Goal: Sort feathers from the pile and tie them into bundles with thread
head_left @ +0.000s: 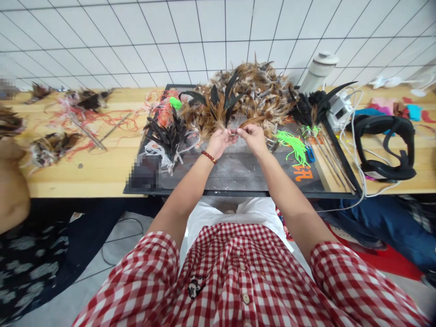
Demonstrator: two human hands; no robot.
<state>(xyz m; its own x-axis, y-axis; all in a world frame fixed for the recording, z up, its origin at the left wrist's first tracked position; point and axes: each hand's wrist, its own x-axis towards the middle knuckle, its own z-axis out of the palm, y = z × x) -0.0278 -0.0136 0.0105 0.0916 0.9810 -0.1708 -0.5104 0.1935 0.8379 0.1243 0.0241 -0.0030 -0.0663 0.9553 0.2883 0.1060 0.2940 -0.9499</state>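
My left hand (219,142), with a red bead bracelet on the wrist, is closed on a bunch of feathers (220,109), brown at the base with long black tips. Close beside it, my right hand (253,138) is pinched shut, its fingertips almost meeting those of the left. What it pinches is too small to make out. Just behind both hands rises a large heap of brown feathers (260,86). Under them lies a dark tray (225,175). Bright green cords (293,144) are to the right of my right hand, and black feathers (171,136) lie left of my left hand.
Thin sticks topped with black feathers (311,108) rest on the tray's right side. Farther right are a black headset frame (407,145) and white cables; a white bottle (318,72) stands behind. Red strings (117,120) and feather bundles (51,147) lie left, near another person's arm (12,186).
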